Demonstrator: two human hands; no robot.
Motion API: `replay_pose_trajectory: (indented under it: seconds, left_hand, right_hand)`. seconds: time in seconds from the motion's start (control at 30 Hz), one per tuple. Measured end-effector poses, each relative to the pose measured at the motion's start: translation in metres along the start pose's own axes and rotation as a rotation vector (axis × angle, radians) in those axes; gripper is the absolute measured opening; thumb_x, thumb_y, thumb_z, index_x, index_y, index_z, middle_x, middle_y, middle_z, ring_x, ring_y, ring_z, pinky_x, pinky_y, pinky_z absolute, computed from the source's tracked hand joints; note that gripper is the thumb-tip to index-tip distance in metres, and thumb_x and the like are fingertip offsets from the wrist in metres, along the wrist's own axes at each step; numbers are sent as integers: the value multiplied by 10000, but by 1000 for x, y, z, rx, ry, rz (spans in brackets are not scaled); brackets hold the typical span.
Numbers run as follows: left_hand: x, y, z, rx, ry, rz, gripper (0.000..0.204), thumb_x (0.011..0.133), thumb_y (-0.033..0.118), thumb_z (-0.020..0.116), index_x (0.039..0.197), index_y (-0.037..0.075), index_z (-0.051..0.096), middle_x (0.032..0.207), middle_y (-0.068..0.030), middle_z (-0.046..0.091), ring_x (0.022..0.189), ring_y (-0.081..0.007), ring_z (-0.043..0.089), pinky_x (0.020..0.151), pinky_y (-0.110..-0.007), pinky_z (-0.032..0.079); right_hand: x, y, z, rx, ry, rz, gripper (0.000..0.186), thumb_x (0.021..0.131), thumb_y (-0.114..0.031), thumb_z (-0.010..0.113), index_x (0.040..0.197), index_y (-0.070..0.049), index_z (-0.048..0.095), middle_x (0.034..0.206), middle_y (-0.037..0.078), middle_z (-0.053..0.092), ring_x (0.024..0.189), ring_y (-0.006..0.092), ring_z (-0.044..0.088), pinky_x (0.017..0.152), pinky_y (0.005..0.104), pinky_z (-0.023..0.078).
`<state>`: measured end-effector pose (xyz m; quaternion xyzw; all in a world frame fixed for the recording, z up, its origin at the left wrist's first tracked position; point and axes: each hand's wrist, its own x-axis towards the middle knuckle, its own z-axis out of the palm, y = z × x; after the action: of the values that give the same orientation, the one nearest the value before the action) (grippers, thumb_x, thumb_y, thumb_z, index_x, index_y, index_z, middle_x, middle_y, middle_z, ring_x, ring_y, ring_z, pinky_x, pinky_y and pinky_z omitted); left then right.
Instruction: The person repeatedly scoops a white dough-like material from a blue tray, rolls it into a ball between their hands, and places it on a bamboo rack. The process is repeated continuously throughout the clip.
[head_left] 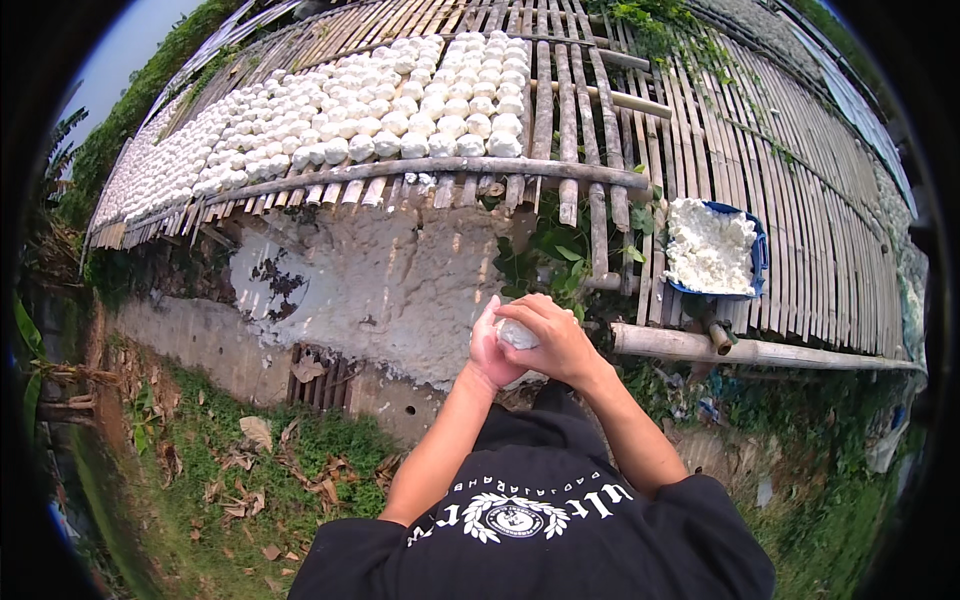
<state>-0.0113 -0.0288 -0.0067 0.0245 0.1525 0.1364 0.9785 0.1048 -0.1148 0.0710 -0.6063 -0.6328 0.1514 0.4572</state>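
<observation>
Both my hands are cupped together in front of me around a lump of white, doughy material [517, 334]. My left hand [487, 352] supports it from the left side. My right hand [556, 338] wraps over it from above and the right, hiding much of it. Ahead to the left, many similar white balls [440, 105] sit in close rows on a bamboo slat rack [640, 180]. To the right of my hands, a blue square tub [762, 262] rests on the slats, heaped with crumbly white material [712, 245].
A bamboo pole [770, 352] runs along the rack's near edge at the right, and another pole [400, 174] borders the rows of balls. Below lies pale, crusted ground [380, 285] beside a concrete ledge [180, 330]. Grass and dry leaves [270, 470] cover the lower left.
</observation>
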Motion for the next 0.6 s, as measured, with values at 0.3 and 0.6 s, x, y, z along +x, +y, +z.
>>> replay_pose_trajectory:
  seconds: [0.3, 0.6]
  left_hand:
    - [-7, 4, -18, -148, -147, -121, 717, 1151, 595, 293, 1515, 35, 555, 1477, -222, 620, 1361, -377, 631, 1189, -542, 494]
    - [-15, -11, 26, -99, -160, 118, 840, 1100, 711, 233, 1669, 118, 407, 1738, -301, 311, 1580, -519, 343, 1279, -670, 313]
  right_hand:
    - [3, -2, 1, -86, -125, -149, 537, 806, -326, 920, 1269, -113, 749, 1185, 133, 711, 1060, 331, 706, 907, 450, 578]
    - [-7, -22, 2, -153, -22, 14, 596, 811, -254, 911, 1337, -72, 701, 1228, 160, 682, 1082, 369, 707, 924, 460, 591]
